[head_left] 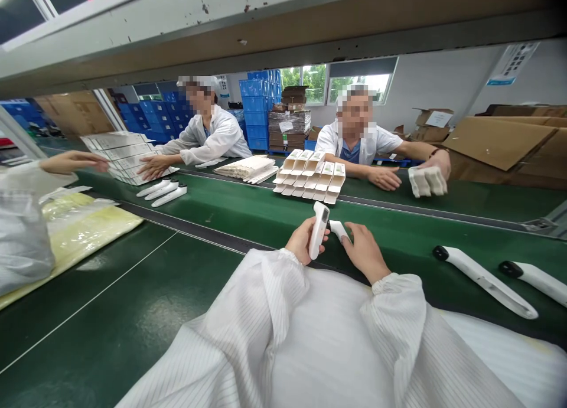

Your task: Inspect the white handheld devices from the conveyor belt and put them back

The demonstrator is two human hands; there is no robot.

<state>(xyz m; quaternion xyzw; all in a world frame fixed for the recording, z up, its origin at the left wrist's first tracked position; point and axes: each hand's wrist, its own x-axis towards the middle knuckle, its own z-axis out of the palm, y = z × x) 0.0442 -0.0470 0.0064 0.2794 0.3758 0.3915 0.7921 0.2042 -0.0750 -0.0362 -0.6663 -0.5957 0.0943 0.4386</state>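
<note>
My left hand (303, 241) is closed round a white infrared thermometer (319, 231), held upright with its small dark display facing me. Close beside it, my right hand (365, 251) has its thumb and fingers on the handle end of a second white infrared thermometer (338, 229), whose dark head points left toward the first one. This second one is low over the green belt (248, 219); whether it touches the belt I cannot tell. To my right lie two more thermometers, one nearer (487, 281) and another (538, 280) at the frame edge, both with black heads.
Open small white boxes (310, 178) stand in rows across the belt, with flat cartons (248, 167) to their left. Several thermometers (163, 191) lie farther left. Two co-workers sit opposite; one holds pale moulded inserts (427, 182). Another person's hand (73, 161) reaches in from the left. A shelf beam (266, 24) crosses overhead.
</note>
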